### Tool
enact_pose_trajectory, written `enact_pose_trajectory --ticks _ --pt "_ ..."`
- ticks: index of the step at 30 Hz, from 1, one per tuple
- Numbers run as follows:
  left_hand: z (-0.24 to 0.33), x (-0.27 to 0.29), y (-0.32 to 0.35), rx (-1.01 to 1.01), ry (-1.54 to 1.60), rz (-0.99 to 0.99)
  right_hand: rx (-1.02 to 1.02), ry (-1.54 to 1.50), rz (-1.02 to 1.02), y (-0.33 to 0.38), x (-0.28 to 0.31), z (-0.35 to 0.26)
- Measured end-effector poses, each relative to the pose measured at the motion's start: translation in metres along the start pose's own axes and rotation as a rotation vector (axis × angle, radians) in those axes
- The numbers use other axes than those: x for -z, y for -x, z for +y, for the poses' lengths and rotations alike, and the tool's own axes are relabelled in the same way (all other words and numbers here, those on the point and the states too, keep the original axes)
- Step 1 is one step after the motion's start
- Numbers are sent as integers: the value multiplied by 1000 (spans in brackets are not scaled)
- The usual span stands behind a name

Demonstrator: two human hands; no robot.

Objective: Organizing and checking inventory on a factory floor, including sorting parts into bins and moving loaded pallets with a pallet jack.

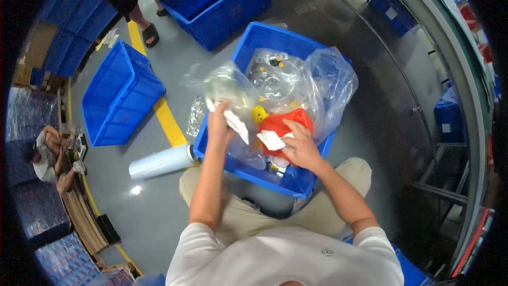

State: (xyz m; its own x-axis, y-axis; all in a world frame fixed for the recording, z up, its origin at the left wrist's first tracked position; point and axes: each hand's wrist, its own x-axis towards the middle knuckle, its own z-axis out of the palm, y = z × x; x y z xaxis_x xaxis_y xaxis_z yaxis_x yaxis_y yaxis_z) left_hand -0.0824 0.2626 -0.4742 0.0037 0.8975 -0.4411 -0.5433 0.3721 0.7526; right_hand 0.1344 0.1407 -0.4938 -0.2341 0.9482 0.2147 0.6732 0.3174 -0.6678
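In front of my knees stands a blue plastic bin (pixel 253 180) with clear plastic bags in it. Over its left side, my left hand (pixel 219 125) is closed on a clear plastic bag (pixel 230 86), blurred by motion; a folded white slip (pixel 236 125) shows beside the fingers. My right hand (pixel 300 143) is closed on a second white slip (pixel 271 140), its fingers against a red, soft-looking item (pixel 275 123). A yellow item (pixel 259 113) lies just left of the red one. Farther back sits a clear bag of small parts (pixel 278 77) with black and orange bits.
Left of my bin lie a roll of plastic film (pixel 161 162) and a tilted blue bin (pixel 121 98). Another blue bin (pixel 225 13) stands ahead, near a standing person (pixel 151 34). One more person (pixel 50 159) works at far left. A metal frame (pixel 442 193) is at right.
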Motion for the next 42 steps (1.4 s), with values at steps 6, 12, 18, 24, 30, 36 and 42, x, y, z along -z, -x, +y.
enact_pose_trajectory --ticks 6,12,18,24,30,36,42 --pt "-33 10 35 155 -268 -42 -163 -354 222 -18 -18 -10" --pt "-51 8 83 200 -432 25 -80 -447 -45 -18 -58 -60" --pt "1 2 122 596 174 -419 -138 -308 -23 -30 -21 -33" --pt "-8 91 50 -592 -1481 320 -30 -476 706 -138 89 -88" --pt "-17 104 37 -556 -1790 442 240 -313 1010 -226 120 -122" --pt "-17 102 29 -576 -1732 454 349 -381 1562 -270 156 -148" --pt "-14 105 33 -538 -1734 466 551 -440 1415 -329 167 -155"
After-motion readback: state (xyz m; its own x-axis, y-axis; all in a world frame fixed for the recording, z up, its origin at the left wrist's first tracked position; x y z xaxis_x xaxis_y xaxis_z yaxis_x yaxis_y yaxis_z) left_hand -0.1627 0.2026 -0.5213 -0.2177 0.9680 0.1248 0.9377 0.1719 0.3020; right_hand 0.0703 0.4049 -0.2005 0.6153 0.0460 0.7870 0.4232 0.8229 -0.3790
